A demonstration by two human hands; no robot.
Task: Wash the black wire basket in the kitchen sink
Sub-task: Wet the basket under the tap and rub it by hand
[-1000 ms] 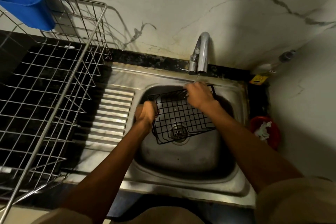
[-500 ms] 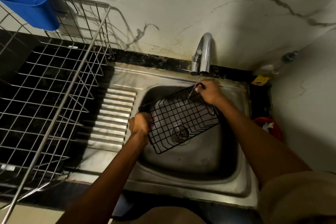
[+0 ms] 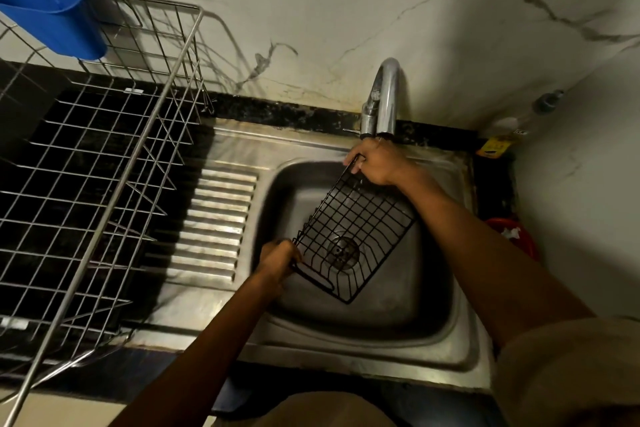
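My left hand (image 3: 278, 258) has a tight grip on the near corner of the black wire basket (image 3: 353, 232), and my right hand (image 3: 379, 165) grips its far corner. The basket hangs tilted over the shiny steel sink (image 3: 360, 319) and its round drain (image 3: 343, 250). The curved silver tap (image 3: 382, 97) stands just behind my right hand. A big silver wire rack (image 3: 104, 163) sits on the dark desk (image 3: 277, 113) to the left, with a blue plastic cup (image 3: 52, 19) hooked on it.
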